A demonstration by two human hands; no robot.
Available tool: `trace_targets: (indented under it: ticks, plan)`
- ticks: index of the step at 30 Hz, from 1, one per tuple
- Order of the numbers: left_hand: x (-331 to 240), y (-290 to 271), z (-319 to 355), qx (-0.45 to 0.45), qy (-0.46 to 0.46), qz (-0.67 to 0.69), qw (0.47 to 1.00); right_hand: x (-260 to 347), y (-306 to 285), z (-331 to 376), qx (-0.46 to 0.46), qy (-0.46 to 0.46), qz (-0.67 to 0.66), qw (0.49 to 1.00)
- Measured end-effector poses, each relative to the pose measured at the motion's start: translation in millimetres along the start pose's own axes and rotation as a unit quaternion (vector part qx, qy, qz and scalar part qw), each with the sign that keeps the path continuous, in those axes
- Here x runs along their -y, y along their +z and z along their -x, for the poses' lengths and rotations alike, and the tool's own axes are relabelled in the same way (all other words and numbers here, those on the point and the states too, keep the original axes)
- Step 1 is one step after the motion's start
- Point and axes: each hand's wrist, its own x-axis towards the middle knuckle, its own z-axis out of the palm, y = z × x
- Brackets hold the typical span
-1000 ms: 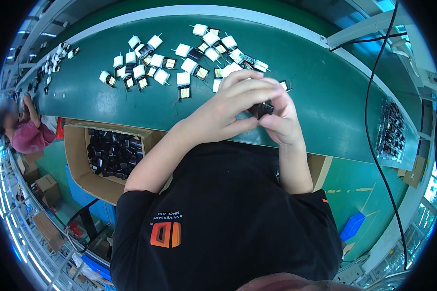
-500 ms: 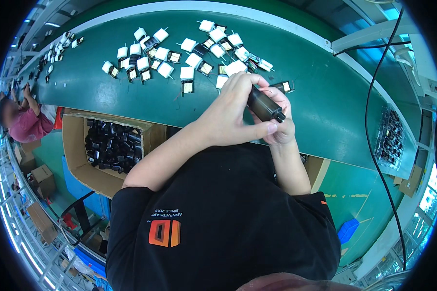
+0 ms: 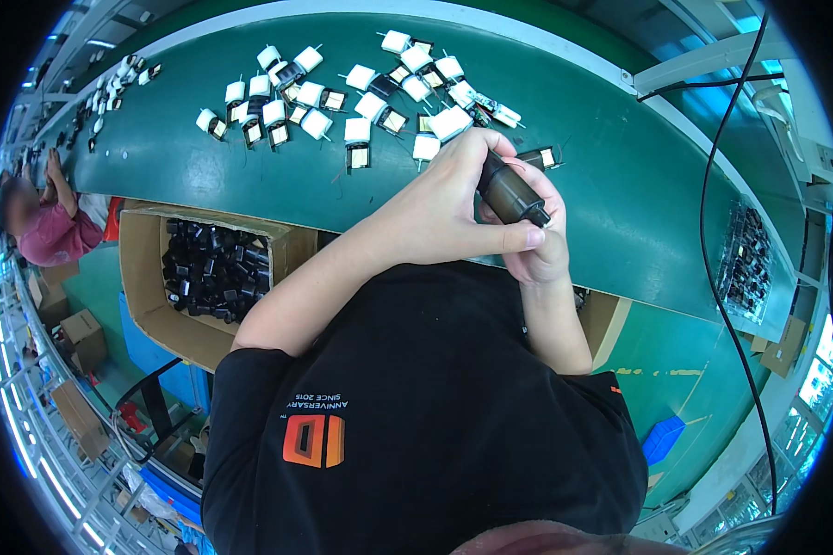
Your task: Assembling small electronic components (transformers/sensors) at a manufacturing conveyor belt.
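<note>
While left hand (image 3: 453,199) and right hand (image 3: 542,254) curl fingers around one dark cylinder (image 3: 512,192), I judge this handling — the next move wants steadiness.

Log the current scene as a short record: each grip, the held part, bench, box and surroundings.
Left grip: shut around the held part, thumb near its nozzle end
Right grip: curled close at its right side, contact partly hidden
Held part: dark cylinder, nozzle toward the person
Bench: green, with loose white-capped parts beyond the grips
Box: open cardboard, left of the person, holding black pieces
Far left: co-worker in a red top
</note>
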Motion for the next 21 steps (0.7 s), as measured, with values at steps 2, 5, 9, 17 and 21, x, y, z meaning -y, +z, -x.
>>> trace_targets:
  ticks: [2,5,9,17,21]
  plan:
    - [2.4,2.0,0.4,0.004,0.005,-0.003,1.000,-9.8,0.7,3.1,-0.019,-0.037,-0.014,0.999]
    - [7.3,5.1,0.6,0.009,0.016,-0.014,1.000,-18.9,-0.5,2.0,-0.015,-0.058,-0.040,0.997]
    - [-5.4,-5.1,14.2,0.011,0.021,-0.116,0.993,1.7,-4.3,22.8,-0.057,-0.014,0.115,0.992]
    - [129.3,-162.9,232.4,-0.687,0.040,-0.209,0.695,130.4,-54.9,182.3,-0.148,0.268,0.645,0.700]
    - [277.0,-154.2,334.9,-0.545,-0.267,-0.318,0.728,110.7,-46.4,109.6,-0.224,0.076,0.705,0.668]
